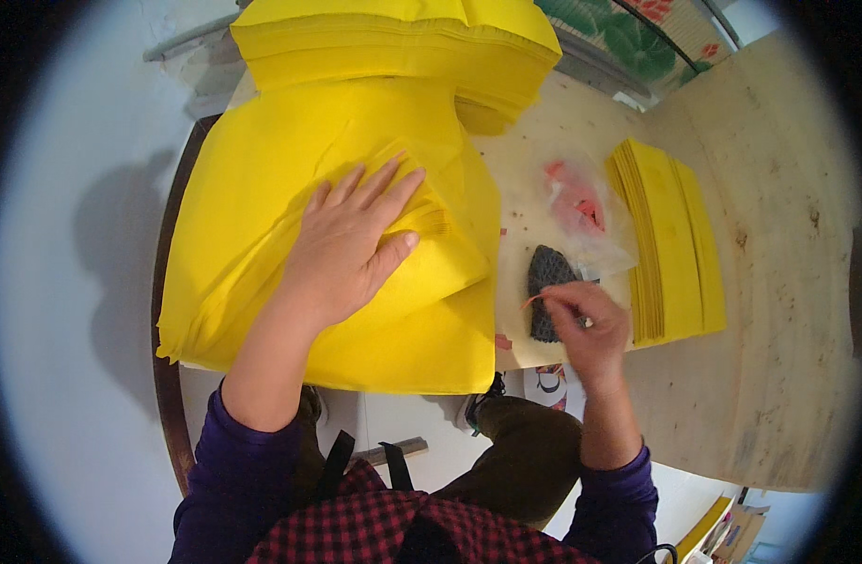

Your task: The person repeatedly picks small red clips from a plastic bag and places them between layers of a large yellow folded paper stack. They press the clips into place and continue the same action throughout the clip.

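Observation:
My left hand (351,240) lies flat, fingers stretched out, on a small folded stack of yellow felt-like sheets (440,258). Beneath it spread larger yellow sheets (346,362), their lower edge hanging past the table's near side. To the right, my right hand (590,329) pinches a thin orange strip (532,301) between thumb and fingertips. Under and beside those fingertips is a dark grey, textured, pointed piece (546,268); its exact kind is unclear, and the hand hides part of it.
A clear plastic bag (576,211) with red bits inside rests beyond my right hand. Folded yellow sheets (675,244) stand stacked at the right, beside a wooden panel (769,282). At the far side sits a thick yellow pile (393,47). A dark table edge (172,244) runs along the left.

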`<state>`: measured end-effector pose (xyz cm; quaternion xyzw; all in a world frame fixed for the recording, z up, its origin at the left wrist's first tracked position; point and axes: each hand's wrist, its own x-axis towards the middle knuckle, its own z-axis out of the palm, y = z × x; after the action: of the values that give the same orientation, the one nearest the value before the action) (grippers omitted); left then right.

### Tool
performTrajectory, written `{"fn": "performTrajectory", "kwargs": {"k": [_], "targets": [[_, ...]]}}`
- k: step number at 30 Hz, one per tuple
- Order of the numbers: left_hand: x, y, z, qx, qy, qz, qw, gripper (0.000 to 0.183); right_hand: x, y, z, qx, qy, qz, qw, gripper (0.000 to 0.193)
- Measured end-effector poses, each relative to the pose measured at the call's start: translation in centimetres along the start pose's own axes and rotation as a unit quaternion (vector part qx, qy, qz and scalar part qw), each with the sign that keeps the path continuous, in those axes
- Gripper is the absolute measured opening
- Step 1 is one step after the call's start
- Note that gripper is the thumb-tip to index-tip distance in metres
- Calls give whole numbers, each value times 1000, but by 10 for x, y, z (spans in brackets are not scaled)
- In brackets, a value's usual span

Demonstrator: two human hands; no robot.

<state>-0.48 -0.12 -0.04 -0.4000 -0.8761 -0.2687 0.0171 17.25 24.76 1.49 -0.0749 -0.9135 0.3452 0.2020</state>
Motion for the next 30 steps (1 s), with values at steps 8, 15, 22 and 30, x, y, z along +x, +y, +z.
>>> {"fn": "performTrajectory", "kwargs": {"k": [8, 15, 22, 30], "targets": [[1, 0, 1, -7, -2, -4, 1000, 65, -20, 2, 39, 23, -1, -28, 999, 20], [0, 1, -1, -16, -9, -15, 1000, 65, -17, -4, 34, 24, -20, -45, 999, 20], [-1, 2, 0, -19, -9, -18, 1000, 64, -16, -16, 29, 113, -44, 19, 992, 14], [0, 2, 0, -15, -9, -20, 1000, 64, -14, -16, 16, 233, -59, 82, 967, 7]]}}
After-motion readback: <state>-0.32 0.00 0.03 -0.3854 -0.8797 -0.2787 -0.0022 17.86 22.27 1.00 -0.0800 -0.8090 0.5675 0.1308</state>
